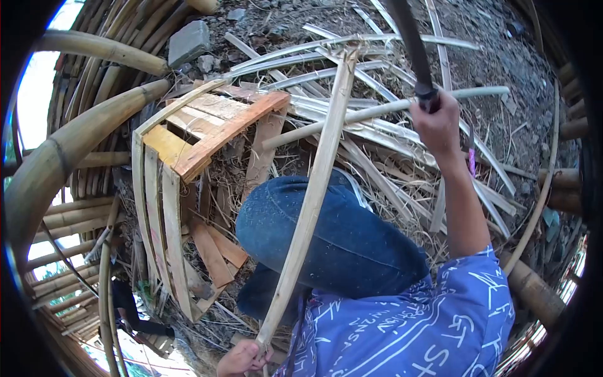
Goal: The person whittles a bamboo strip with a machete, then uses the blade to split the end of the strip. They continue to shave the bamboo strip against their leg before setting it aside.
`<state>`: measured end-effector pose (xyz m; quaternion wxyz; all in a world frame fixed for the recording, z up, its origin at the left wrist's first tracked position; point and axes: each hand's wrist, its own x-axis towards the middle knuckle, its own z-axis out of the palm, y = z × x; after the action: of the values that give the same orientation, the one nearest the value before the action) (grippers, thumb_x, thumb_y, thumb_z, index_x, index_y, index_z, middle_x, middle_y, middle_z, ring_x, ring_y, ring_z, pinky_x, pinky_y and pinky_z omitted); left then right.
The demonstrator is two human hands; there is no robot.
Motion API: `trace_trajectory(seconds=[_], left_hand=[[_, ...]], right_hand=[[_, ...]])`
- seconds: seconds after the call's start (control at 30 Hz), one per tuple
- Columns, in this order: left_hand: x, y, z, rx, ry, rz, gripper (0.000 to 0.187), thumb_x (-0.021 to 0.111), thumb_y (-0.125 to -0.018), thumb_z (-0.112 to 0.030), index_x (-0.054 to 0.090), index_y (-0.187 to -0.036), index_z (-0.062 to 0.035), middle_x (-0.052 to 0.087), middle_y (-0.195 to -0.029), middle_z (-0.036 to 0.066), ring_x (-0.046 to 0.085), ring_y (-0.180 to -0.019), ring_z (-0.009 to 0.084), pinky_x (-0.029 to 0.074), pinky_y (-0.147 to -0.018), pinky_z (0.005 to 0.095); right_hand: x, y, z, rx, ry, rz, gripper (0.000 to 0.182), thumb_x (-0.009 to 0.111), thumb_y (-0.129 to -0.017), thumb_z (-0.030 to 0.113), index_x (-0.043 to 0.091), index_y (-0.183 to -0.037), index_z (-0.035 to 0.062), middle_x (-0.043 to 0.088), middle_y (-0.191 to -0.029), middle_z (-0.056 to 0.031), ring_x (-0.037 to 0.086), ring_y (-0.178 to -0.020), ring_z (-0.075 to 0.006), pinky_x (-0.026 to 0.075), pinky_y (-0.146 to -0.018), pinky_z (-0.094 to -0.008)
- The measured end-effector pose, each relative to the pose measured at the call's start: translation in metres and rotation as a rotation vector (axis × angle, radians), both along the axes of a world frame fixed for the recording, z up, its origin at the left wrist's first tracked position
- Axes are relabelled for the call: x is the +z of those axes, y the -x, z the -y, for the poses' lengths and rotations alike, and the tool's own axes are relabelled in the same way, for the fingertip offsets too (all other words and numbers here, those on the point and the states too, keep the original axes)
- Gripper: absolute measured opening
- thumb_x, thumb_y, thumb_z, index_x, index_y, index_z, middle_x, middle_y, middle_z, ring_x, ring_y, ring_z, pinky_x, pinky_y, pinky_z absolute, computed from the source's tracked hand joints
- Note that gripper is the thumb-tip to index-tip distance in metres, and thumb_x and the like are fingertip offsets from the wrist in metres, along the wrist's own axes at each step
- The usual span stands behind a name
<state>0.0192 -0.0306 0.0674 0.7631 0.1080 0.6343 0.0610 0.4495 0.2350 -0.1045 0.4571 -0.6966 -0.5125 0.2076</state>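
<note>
My left hand [240, 359] is closed around the lower end of a long split bamboo strip [314, 188]. The strip runs up across my jeans to a point above the pile of slats. My right hand [438, 124], raised to the right, grips the dark handle of a machete [411, 44], whose blade points up and out of view. Just behind that hand, a pale round pole [370, 113] lies across the pile and passes behind the strip.
A low wooden crate-like stand [232, 135] is at the left, with curved slats beside it. Split bamboo slats [402, 151] and shavings cover the ground ahead. A concrete block [189, 44] sits at upper left, near thick bamboo poles [81, 138]. Another person's dark-clothed leg [151, 328] shows at lower left.
</note>
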Motion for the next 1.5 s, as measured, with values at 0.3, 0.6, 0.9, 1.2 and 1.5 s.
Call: trace_trajectory(seconds=[0.3,0.6,0.9,1.2,1.5], left_hand=[[0.016,-0.025,-0.009,-0.039,-0.021,-0.362,0.037,0.051,-0.094,-0.038,0.054,-0.078,-0.0053,0.048,-0.060,0.000,0.038,-0.048,0.0061,0.028,-0.043,0.0217],[0.030,-0.052,-0.018,0.035,-0.259,-0.555,0.033,0.052,-0.094,-0.033,0.056,-0.078,-0.0038,0.049,-0.063,-0.002,0.040,-0.050,0.0059,0.029,-0.046,0.0207],[0.003,0.017,0.008,-0.252,-0.234,-0.208,0.051,0.049,-0.092,-0.050,0.054,-0.073,-0.0034,0.047,-0.057,0.000,0.037,-0.042,0.0082,0.028,-0.040,0.0235],[-0.010,0.058,0.048,-0.030,-0.018,-0.336,0.044,0.050,-0.095,-0.038,0.053,-0.069,-0.0028,0.054,-0.063,0.006,0.040,-0.044,0.0097,0.028,-0.040,0.0224],[0.014,-0.011,0.011,0.055,-0.277,-0.463,0.036,0.053,-0.093,-0.032,0.057,-0.077,0.0000,0.054,-0.064,0.005,0.042,-0.047,0.0095,0.029,-0.042,0.0210]], right_hand=[[0.030,0.027,0.013,0.341,-0.081,0.689,0.023,0.070,-0.064,0.010,0.055,-0.081,0.0071,0.059,-0.065,-0.0118,0.062,-0.059,-0.0304,0.049,-0.051,-0.0414],[0.017,0.015,-0.011,0.285,-0.147,0.717,0.005,0.058,-0.073,0.007,0.053,-0.072,0.0066,0.061,-0.061,-0.0146,0.063,-0.056,-0.0299,0.050,-0.052,-0.0436],[0.005,-0.013,-0.010,0.152,0.145,0.696,0.015,0.060,-0.075,0.012,0.061,-0.090,0.0090,0.064,-0.070,-0.0177,0.064,-0.068,-0.0373,0.050,-0.061,-0.0470],[-0.017,-0.004,0.018,-0.051,0.220,0.304,0.009,0.058,-0.074,0.007,0.060,-0.082,0.0033,0.054,-0.056,-0.0102,0.056,-0.051,-0.0241,0.043,-0.053,-0.0371],[0.027,0.057,0.018,0.217,-0.191,0.183,0.014,0.065,-0.065,0.005,0.056,-0.075,0.0061,0.059,-0.062,-0.0154,0.061,-0.060,-0.0354,0.047,-0.053,-0.0418]])
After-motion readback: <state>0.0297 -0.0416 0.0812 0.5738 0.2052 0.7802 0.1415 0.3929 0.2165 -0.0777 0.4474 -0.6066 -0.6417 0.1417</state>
